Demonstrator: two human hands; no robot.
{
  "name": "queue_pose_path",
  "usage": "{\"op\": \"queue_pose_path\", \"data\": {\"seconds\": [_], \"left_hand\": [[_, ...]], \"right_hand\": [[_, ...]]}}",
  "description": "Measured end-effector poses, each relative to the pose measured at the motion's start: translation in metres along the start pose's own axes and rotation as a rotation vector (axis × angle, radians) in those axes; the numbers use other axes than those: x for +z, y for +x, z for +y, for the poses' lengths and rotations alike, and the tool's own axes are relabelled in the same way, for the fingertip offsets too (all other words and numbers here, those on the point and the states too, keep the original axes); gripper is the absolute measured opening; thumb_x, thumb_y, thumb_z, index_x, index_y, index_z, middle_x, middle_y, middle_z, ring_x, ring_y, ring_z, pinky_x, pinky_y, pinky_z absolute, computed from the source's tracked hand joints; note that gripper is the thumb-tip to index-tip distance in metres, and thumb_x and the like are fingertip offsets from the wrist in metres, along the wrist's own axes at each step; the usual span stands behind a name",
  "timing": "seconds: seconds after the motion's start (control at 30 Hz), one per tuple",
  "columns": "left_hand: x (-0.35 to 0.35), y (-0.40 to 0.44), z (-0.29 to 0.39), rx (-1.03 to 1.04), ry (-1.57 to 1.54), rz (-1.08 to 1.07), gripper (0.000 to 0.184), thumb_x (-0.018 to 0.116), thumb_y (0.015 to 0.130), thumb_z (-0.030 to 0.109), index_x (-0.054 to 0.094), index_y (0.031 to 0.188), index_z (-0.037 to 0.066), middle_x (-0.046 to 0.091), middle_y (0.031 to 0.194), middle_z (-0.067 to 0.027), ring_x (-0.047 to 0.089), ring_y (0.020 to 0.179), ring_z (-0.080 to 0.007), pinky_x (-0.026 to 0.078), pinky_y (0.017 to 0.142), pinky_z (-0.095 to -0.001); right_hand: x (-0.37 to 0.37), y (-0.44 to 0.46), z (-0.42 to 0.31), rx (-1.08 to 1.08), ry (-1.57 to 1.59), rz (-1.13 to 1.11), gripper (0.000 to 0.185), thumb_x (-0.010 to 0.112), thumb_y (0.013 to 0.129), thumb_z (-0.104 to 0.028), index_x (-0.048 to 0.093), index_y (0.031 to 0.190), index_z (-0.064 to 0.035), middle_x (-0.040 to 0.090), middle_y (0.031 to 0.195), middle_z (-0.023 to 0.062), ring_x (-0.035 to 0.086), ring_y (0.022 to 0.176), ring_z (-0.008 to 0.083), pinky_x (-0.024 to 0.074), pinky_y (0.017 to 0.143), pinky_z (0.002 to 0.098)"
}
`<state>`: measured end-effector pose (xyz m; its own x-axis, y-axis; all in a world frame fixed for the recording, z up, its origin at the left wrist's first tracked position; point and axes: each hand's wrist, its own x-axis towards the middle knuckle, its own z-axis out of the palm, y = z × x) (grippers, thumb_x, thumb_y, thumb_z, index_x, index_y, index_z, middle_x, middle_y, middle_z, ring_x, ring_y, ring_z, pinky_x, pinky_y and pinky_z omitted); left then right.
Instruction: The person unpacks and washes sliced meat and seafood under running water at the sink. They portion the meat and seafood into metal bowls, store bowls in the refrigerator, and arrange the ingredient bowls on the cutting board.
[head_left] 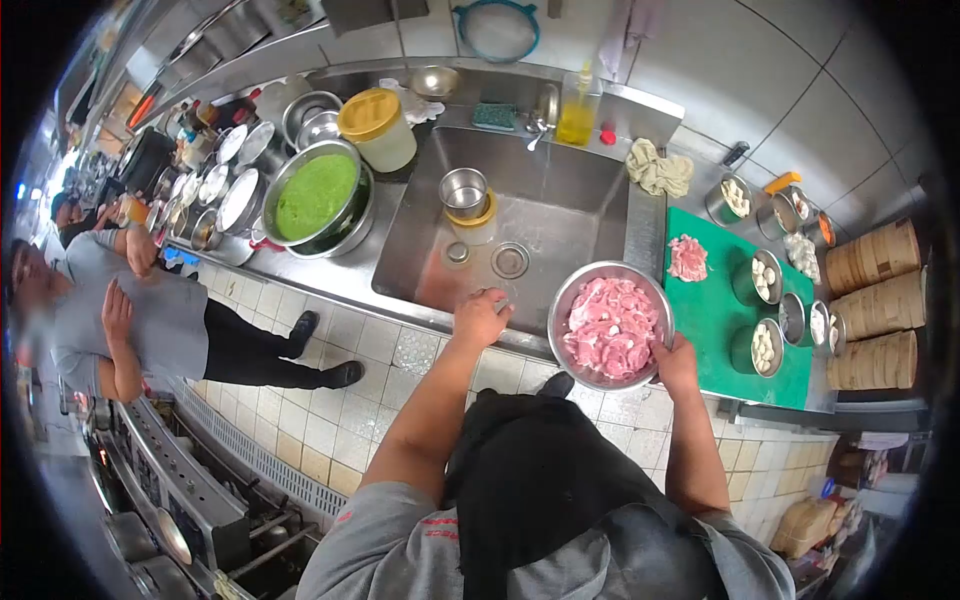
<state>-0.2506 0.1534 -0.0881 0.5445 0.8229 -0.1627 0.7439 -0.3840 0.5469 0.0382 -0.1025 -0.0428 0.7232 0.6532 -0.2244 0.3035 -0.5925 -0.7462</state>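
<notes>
My right hand grips the right rim of a round metal bowl, held tilted at the sink's front right corner. Raw pink meat slices fill much of the bowl. My left hand is over the front edge of the steel sink, fingers loosely bent and apart, with nothing visible in them. Inside the sink, a small metal pot sits on a yellow-rimmed container, left of the drain. A piece of raw meat lies on the green cutting board to the right.
Metal cups of pale pieces stand on the board, beside stacked bamboo steamers. Left of the sink are a bowl of green purée and a yellow-lidded tub. A cloth lies at the back. A co-worker stands at left.
</notes>
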Motion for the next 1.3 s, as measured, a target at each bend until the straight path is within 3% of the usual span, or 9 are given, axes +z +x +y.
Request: {"op": "queue_pose_path", "data": {"seconds": [0.17, 0.23, 0.37, 0.5, 0.57, 0.63, 0.87, 1.03, 1.3], "left_hand": [[0.015, -0.026, 0.040, 0.034, -0.432, 0.055, 0.050, 0.068, 0.089, 0.041, 0.060, 0.125, 0.006, 0.065, 0.120, -0.0164, 0.063, 0.111, -0.0295, 0.046, 0.098, -0.0414], [0.024, -0.032, 0.062, 0.043, -0.789, -0.103, 0.057, 0.069, 0.090, 0.034, 0.050, 0.135, 0.004, 0.062, 0.123, -0.0184, 0.065, 0.106, -0.0271, 0.054, 0.087, -0.0387], [0.001, -0.061, 0.105, -0.216, -0.878, -0.289, 0.068, 0.068, 0.091, 0.025, 0.034, 0.146, 0.006, 0.058, 0.127, -0.0188, 0.067, 0.100, -0.0269, 0.060, 0.073, -0.0373], [0.021, -0.052, 0.092, -0.247, -1.208, -0.519, 0.074, 0.066, 0.088, 0.014, 0.022, 0.148, 0.006, 0.054, 0.129, -0.0205, 0.068, 0.097, -0.0311, 0.063, 0.065, -0.0430], [0.027, -0.055, 0.100, -0.372, -1.127, -0.370, 0.072, 0.064, 0.085, 0.010, 0.024, 0.145, 0.006, 0.053, 0.129, -0.0199, 0.068, 0.098, -0.0319, 0.063, 0.065, -0.0420], [0.022, -0.059, 0.106, -0.356, -1.159, -0.394, 0.072, 0.059, 0.084, 0.006, 0.023, 0.147, 0.008, 0.053, 0.130, -0.0190, 0.067, 0.101, -0.0327, 0.063, 0.069, -0.0440], [0.029, -0.067, 0.114, -0.346, -1.301, -0.293, 0.063, 0.054, 0.086, 0.004, 0.030, 0.144, 0.011, 0.056, 0.125, -0.0175, 0.067, 0.099, -0.0315, 0.062, 0.069, -0.0462], [0.038, -0.059, 0.102, -0.388, -1.265, -0.246, 0.056, 0.050, 0.086, 0.000, 0.038, 0.139, 0.008, 0.061, 0.117, -0.0157, 0.069, 0.095, -0.0291, 0.063, 0.069, -0.0434], [0.036, -0.065, 0.107, -0.293, -1.309, -0.246, 0.055, 0.049, 0.083, -0.003, 0.043, 0.138, 0.005, 0.061, 0.119, -0.0149, 0.067, 0.100, -0.0245, 0.063, 0.072, -0.0391]], "right_hand": [[-0.002, -0.001, -0.010, 0.162, -0.003, -0.054, 0.032, 0.066, 0.088, -0.017, 0.059, 0.105, 0.0088, 0.069, 0.091, 0.0240, 0.069, 0.077, 0.0327, 0.0552, 0.068, 0.0413], [0.000, 0.010, 0.000, -0.034, 0.002, -0.049, 0.033, 0.063, 0.091, -0.015, 0.054, 0.112, 0.0085, 0.067, 0.082, 0.0174, 0.066, 0.058, 0.0244, 0.0557, 0.041, 0.0375], [-0.007, 0.017, -0.009, 0.026, -0.053, -0.115, 0.035, 0.064, 0.091, -0.016, 0.053, 0.113, 0.0088, 0.067, 0.084, 0.0187, 0.067, 0.058, 0.0254, 0.0562, 0.042, 0.0381], [-0.021, 0.000, -0.064, 0.118, -0.100, -0.215, 0.041, 0.069, 0.086, -0.022, 0.058, 0.114, 0.0062, 0.067, 0.095, 0.0240, 0.069, 0.077, 0.0353, 0.0576, 0.061, 0.0437], [-0.021, -0.008, -0.067, -0.473, -0.564, 0.221, 0.048, 0.074, 0.082, -0.026, 0.058, 0.119, 0.0006, 0.065, 0.104, 0.0243, 0.065, 0.095, 0.0401, 0.0548, 0.081, 0.0456], [-0.022, -0.005, -0.090, -0.409, -0.493, 0.181, 0.058, 0.078, 0.077, -0.030, 0.058, 0.125, -0.0043, 0.063, 0.113, 0.0240, 0.059, 0.108, 0.0414, 0.0482, 0.094, 0.0453], [0.036, 0.046, -0.110, -0.330, -0.316, -0.407, 0.079, 0.078, 0.072, -0.046, 0.052, 0.134, -0.0050, 0.061, 0.125, 0.0211, 0.057, 0.117, 0.0360, 0.0443, 0.101, 0.0472], [0.040, 0.000, -0.156, -0.522, -0.890, -0.715, 0.085, 0.072, 0.073, -0.057, 0.045, 0.145, -0.0203, 0.051, 0.140, 0.0190, 0.039, 0.137, 0.0372, 0.0224, 0.113, 0.0617], [0.045, 0.003, -0.101, -0.674, -0.821, -0.453, 0.067, 0.078, 0.072, -0.026, 0.054, 0.134, -0.0196, 0.053, 0.129, 0.0141, 0.050, 0.122, 0.0375, 0.0428, 0.103, 0.0487]]}}
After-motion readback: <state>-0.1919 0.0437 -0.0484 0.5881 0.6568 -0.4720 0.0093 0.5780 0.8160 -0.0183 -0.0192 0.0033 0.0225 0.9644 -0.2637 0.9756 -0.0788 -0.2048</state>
